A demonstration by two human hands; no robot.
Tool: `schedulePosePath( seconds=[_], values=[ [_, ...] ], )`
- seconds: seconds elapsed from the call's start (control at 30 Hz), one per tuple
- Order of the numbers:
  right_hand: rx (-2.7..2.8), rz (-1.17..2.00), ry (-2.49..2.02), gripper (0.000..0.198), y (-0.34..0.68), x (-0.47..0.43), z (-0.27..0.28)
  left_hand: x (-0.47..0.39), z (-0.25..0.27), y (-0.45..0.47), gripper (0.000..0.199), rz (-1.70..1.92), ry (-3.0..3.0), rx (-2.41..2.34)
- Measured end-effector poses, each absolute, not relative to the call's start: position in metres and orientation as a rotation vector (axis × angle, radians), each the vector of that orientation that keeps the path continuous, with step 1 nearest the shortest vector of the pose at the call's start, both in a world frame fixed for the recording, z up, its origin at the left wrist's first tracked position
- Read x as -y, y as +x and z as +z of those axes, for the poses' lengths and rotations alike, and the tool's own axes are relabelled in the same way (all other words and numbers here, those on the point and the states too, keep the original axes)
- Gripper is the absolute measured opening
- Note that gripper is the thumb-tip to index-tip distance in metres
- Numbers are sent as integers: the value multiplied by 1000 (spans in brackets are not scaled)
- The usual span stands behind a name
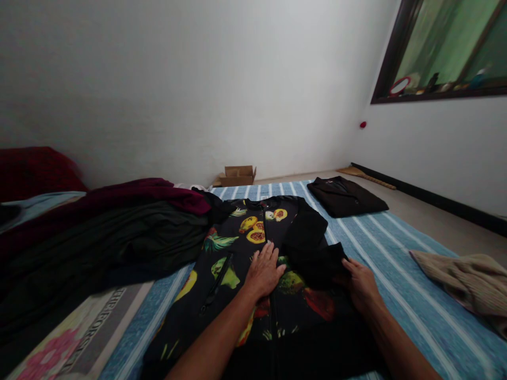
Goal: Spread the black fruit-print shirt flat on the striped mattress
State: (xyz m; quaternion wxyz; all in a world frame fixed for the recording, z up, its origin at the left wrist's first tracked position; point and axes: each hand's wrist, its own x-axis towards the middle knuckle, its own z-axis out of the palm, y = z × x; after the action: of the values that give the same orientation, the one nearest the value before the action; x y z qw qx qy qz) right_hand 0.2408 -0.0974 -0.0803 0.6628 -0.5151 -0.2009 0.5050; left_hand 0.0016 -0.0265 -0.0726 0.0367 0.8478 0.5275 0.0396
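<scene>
A black zip-up jacket (222, 248) printed with fruit lies spread on its back on the bed, front side up. My left hand (264, 269) rests flat on the jacket's front, by the zip, with its fingers stretched out. The jacket's plain black sleeve (312, 264) is folded in across the chest. At the sleeve's outer edge, my right hand (360, 282) pinches the black cloth between thumb and fingers. The jacket's other sleeve is mostly out of sight near the pile on the left.
A heap of dark green and maroon clothes (174, 195) lies on the left. On the blue striped sheet (376, 248) are a folded dark brown garment (344, 195) and a beige knitted cloth (467, 279). A cardboard box (240, 175) stands by the wall.
</scene>
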Motion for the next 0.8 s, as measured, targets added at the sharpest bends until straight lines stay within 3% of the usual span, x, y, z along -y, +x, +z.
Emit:
schedulePosePath(
  seconds=[0.3,0.5,0.67,0.8],
  values=[
    [517,1149,-1191,31,235,102,-72,27,-69,1,55,151,2590,-1610],
    [871,1075,-1260,33,216,120,-51,26,-70,0,54,158,2599,-1619],
    [1479,833,-1269,25,187,142,-38,24,-72,-1,53,131,2591,-1635],
    [2045,289,-1103,18,158,150,-49,24,-69,-5,51,110,2574,-1603]
  ],
)
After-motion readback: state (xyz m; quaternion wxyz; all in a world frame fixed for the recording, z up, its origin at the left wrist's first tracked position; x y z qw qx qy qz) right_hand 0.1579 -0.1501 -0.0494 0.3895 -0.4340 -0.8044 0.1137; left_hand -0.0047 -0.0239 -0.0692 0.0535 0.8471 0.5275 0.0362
